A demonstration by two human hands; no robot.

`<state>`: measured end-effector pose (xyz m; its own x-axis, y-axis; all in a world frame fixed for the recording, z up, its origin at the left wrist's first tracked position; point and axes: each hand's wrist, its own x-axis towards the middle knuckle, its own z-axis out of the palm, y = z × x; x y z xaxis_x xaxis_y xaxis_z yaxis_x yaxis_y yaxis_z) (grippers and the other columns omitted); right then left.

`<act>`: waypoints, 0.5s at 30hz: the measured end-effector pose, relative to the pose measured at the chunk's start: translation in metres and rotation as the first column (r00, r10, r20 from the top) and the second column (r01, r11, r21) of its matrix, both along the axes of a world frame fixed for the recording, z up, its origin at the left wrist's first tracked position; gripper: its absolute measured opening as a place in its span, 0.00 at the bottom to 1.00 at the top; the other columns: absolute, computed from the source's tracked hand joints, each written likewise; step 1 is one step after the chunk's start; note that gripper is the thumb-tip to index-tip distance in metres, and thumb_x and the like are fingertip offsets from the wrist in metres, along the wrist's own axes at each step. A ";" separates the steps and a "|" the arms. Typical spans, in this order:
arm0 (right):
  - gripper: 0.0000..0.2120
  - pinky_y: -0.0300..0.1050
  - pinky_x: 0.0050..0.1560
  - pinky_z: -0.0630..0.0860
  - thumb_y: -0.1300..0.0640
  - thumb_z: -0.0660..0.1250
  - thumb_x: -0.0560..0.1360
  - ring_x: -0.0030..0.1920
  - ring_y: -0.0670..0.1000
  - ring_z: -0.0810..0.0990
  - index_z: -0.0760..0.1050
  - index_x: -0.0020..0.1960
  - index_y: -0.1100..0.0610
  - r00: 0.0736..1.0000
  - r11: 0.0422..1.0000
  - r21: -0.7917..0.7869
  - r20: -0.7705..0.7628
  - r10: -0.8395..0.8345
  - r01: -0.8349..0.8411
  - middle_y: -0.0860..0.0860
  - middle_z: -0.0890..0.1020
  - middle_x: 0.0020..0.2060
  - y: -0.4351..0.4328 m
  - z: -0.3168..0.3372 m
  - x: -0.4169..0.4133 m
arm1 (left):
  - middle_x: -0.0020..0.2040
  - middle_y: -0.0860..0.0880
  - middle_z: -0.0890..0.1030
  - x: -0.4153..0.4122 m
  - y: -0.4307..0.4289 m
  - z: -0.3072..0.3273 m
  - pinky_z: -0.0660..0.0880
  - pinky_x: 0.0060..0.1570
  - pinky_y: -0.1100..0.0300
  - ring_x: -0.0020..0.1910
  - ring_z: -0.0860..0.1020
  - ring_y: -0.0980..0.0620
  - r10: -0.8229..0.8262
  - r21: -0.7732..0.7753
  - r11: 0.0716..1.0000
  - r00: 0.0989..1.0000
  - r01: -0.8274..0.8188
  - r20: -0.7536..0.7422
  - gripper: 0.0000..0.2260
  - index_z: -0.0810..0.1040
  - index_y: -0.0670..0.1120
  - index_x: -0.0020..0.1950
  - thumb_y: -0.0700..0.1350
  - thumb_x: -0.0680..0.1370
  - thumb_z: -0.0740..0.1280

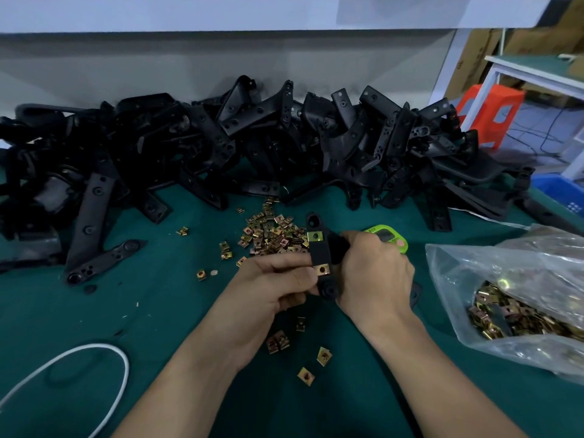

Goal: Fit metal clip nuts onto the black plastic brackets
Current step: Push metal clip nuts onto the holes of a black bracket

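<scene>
Fingers point(284, 262) of the left hand point(268, 289) and right hand point(376, 276) curl around a black bracket point(319, 251) bearing two clip nuts point(315, 237), over the green worktop point(164, 314), bracket heap point(284, 137) along its far edge.

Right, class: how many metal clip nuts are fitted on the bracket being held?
2. The upper clip nut sits high on the bracket; the lower clip nut is beside the left hand. The right hand may hide more.
</scene>
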<state>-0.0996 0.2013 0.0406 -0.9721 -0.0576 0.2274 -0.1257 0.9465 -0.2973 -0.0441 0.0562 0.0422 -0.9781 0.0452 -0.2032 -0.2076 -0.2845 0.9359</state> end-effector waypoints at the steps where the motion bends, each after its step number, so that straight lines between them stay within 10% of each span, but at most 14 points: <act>1: 0.16 0.44 0.38 0.67 0.57 0.79 0.63 0.36 0.56 0.74 0.75 0.45 0.47 1.000 1.000 -0.002 0.001 0.006 -0.006 0.44 0.64 0.28 -0.001 0.000 0.001 | 0.40 0.46 0.85 0.000 0.000 -0.001 0.76 0.38 0.66 0.38 0.81 0.55 0.005 -0.010 1.000 1.000 -0.005 -0.014 0.09 0.88 0.46 0.45 0.45 0.66 0.76; 11: 0.12 0.46 0.32 0.57 0.65 0.68 0.68 0.27 0.47 0.59 0.70 0.38 0.51 0.991 0.999 0.047 -0.131 -0.004 0.010 0.45 0.64 0.25 -0.005 -0.003 0.001 | 0.47 0.45 0.88 0.000 0.001 -0.002 0.78 0.43 0.63 0.43 0.84 0.50 0.153 -0.078 0.984 0.985 -0.159 -0.080 0.19 0.88 0.46 0.53 0.36 0.64 0.75; 15: 0.13 0.44 0.29 0.51 0.68 0.66 0.66 0.27 0.48 0.59 0.67 0.36 0.52 0.988 0.998 0.067 -0.154 0.011 0.000 0.45 0.64 0.25 -0.008 0.000 0.002 | 0.41 0.42 0.86 0.001 0.006 0.001 0.77 0.35 0.65 0.38 0.82 0.51 0.364 -0.033 0.928 0.923 -0.370 -0.126 0.05 0.88 0.42 0.43 0.41 0.76 0.72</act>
<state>-0.0976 0.1935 0.0405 -0.9255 -0.0827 0.3696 -0.1701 0.9627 -0.2104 -0.0434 0.0620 0.0427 -0.9409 -0.3292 -0.0795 0.0123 -0.2678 0.9634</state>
